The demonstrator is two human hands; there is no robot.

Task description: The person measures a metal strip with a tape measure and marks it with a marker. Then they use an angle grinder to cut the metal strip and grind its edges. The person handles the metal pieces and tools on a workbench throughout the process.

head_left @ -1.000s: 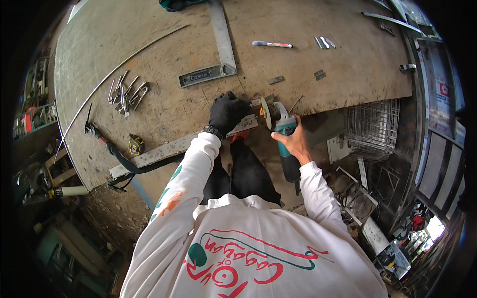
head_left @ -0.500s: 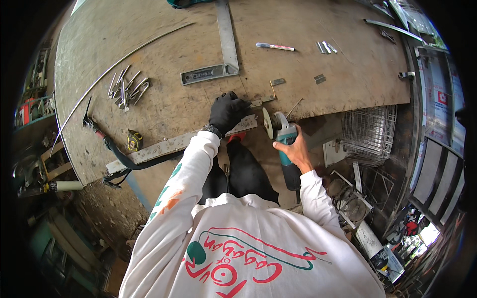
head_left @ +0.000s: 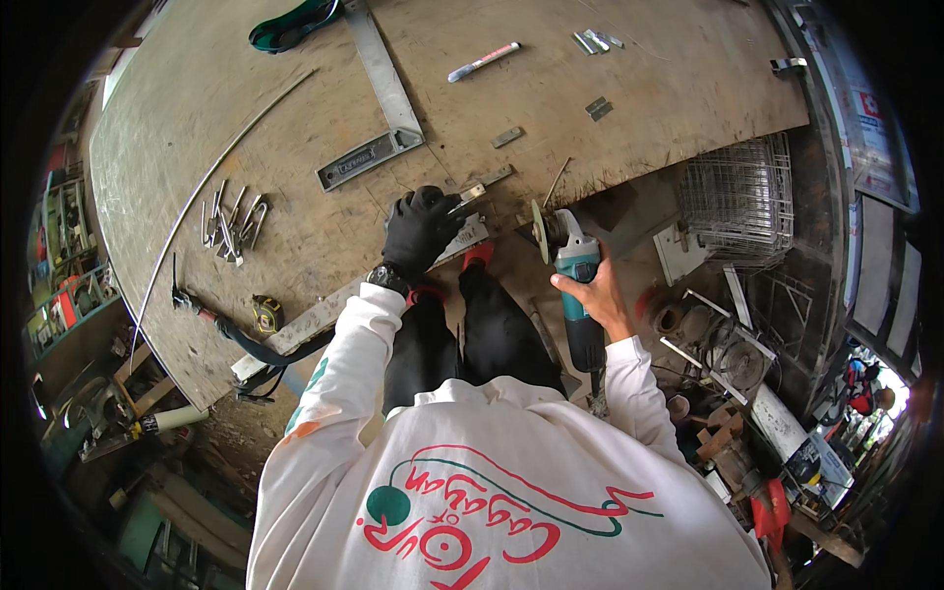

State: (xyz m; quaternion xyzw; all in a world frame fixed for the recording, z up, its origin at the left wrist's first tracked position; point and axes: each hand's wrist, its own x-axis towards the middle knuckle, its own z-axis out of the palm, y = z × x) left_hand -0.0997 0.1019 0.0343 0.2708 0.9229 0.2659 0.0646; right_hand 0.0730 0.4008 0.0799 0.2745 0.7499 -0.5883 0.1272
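My left hand (head_left: 418,236), in a black glove, is closed with its fingertips on a small metal strip (head_left: 473,194) at the table's near edge. Another short dark strip (head_left: 500,175) lies just beyond it. Under the gloved hand, a long flat metal bar (head_left: 315,321) runs along the edge. My bare right hand (head_left: 604,299) is wrapped round the teal body of an angle grinder (head_left: 578,258), held upright off the edge. Its thin disc (head_left: 540,234) faces the strip, with a gap between them. Whether the disc is spinning I cannot tell.
On the table (head_left: 265,128) lie a metal try square (head_left: 369,157), a marker (head_left: 484,61), small cut metal pieces (head_left: 598,108), bent metal hooks (head_left: 231,224) and a tape measure (head_left: 266,313). A black cable (head_left: 246,344) hangs at the left edge. Wire racks (head_left: 737,202) stand right.
The view has turned and shifted, so the table things sit further left and higher. My left hand's fingers now show a strip at their tips. The grinder stays in my right hand.
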